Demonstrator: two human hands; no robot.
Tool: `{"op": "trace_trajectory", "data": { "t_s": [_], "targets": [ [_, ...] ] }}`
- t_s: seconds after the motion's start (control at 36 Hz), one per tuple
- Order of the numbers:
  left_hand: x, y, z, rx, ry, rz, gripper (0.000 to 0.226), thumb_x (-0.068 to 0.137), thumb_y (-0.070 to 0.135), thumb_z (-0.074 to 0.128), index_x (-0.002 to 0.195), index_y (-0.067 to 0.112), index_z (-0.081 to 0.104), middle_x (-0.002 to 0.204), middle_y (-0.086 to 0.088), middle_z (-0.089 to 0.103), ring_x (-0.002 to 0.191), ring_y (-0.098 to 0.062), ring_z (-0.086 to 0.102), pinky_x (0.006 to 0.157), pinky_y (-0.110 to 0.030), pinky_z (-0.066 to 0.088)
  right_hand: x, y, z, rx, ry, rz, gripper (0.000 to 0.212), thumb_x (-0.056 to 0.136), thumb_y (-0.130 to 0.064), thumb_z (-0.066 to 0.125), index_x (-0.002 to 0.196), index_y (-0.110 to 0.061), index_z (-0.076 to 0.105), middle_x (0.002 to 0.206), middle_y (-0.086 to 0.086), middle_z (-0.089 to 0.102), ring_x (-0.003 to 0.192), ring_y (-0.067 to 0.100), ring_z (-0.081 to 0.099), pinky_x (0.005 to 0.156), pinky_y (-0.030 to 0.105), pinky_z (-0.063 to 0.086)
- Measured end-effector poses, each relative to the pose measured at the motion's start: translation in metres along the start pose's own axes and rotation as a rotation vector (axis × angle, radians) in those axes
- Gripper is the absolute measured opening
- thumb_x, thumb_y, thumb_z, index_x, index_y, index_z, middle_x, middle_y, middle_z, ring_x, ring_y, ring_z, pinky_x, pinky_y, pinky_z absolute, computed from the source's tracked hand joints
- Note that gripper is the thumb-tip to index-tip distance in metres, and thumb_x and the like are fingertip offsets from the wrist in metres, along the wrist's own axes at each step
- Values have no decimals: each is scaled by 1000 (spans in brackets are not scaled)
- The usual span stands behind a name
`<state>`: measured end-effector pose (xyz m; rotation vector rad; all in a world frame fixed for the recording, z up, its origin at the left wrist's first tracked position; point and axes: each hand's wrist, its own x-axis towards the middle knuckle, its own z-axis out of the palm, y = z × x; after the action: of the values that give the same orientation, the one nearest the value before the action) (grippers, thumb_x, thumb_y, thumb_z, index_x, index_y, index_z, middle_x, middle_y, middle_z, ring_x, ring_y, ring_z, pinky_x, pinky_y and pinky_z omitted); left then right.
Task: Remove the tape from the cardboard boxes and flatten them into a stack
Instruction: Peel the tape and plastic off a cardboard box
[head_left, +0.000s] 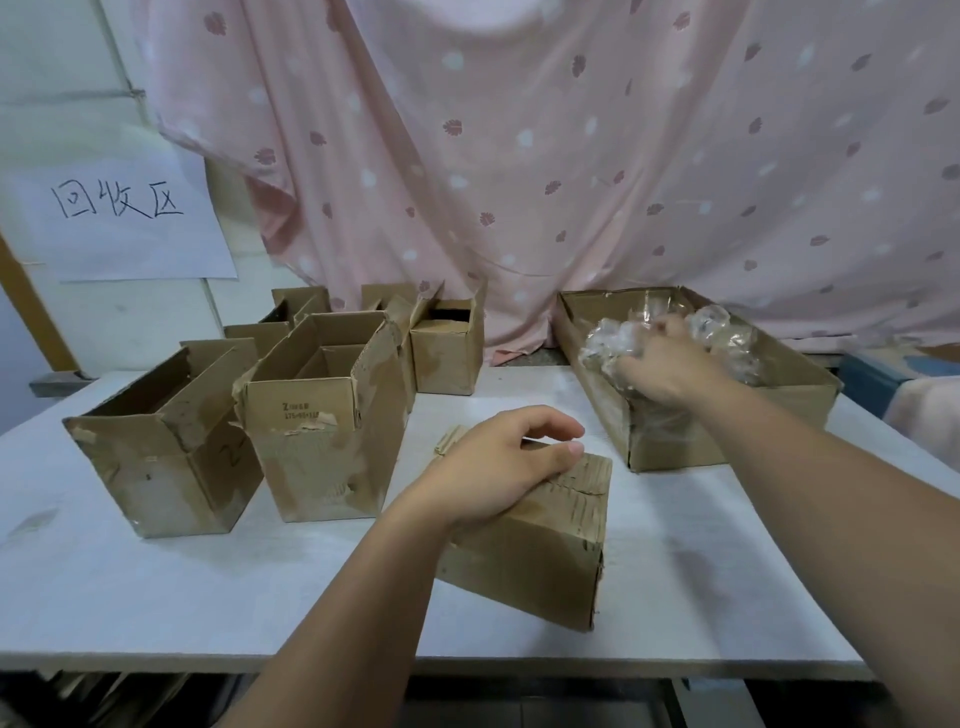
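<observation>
Box (545, 551) lay near-centre on the table (156, 597), directly under the left hand (498, 462), whose fingers curled over its far top edge, holding it. Right hand (660, 369) was well apart, far right in the bin (675, 441), on the tape wad (608, 343). Its grip was blurred and could not be told, so the left was the nearer hand.

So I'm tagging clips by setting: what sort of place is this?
Probably a makeshift recycling workstation: a handwritten wall sign reads "recycling area", opened cardboard boxes stand on a white table, and a wide box holds crumpled clear tape.
</observation>
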<state>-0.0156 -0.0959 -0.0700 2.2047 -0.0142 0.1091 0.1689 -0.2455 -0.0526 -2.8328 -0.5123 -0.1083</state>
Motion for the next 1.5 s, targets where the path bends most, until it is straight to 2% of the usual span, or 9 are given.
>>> {"op": "trace_trajectory", "data": {
  "t_s": [0.19,0.36,0.5,0.64,0.78,1.08,1.19,1.39,1.5],
  "targets": [
    [-1,-2,1,-35,14,-3,15,90,38,58,104,41,63,101,22,64,97,4,59,90,-20,46,14,21,-6,-11,-129,-31,90,85,-74,24,133,-2,51,152,19,31,141,30,26,112,38,21],
    [-2,1,3,35,23,-6,20,91,39,56,110,39,63,104,24,62,97,11,54,82,-10,40,31,36,5,-5,-61,50,57,104,-37,18,131,2,50,146,24,37,134,35,37,105,34,29],
    [-3,5,2,74,29,-10,21,91,39,55,111,38,62,104,26,61,97,14,52,76,-5,37,38,20,16,-52,-62,125,57,98,-14,39,149,-4,14,145,19,40,132,33,39,111,38,24],
    [-3,7,3,65,30,-16,20,92,37,56,111,36,63,99,25,60,96,11,53,77,-7,37,36,-6,27,-484,-76,38,45,86,-3,41,127,-20,50,106,5,59,119,26,48,112,48,3],
    [-3,7,4,70,42,-16,18,91,37,56,108,36,64,93,26,60,92,11,54,73,-4,37,34,-6,19,-713,15,-1,35,83,-13,55,114,-29,59,137,9,29,127,31,23,100,40,21],
    [4,3,7,16,57,-15,13,88,31,63,99,37,64,94,21,64,90,4,59,77,-14,42,27,4,-9,20,-63,72,19,89,-20,54,80,-5,60,82,12,61,73,22,54,61,25,40],
    [4,2,7,14,52,-8,16,86,28,66,101,35,64,100,20,64,93,4,58,77,-12,42,27,11,-10,406,164,142,53,90,-42,57,119,1,60,128,19,54,114,32,53,95,35,41],
    [3,5,7,36,68,1,15,87,29,65,102,34,64,96,22,62,85,8,55,65,2,37,20,16,-4,237,468,153,18,93,-1,51,97,5,68,100,24,65,90,35,61,70,30,42],
    [4,4,8,25,84,5,12,88,30,63,99,33,65,88,20,62,83,3,57,69,-11,39,17,17,-6,315,524,231,24,91,2,49,115,3,46,93,20,58,83,35,54,66,33,38]
  ]
}}
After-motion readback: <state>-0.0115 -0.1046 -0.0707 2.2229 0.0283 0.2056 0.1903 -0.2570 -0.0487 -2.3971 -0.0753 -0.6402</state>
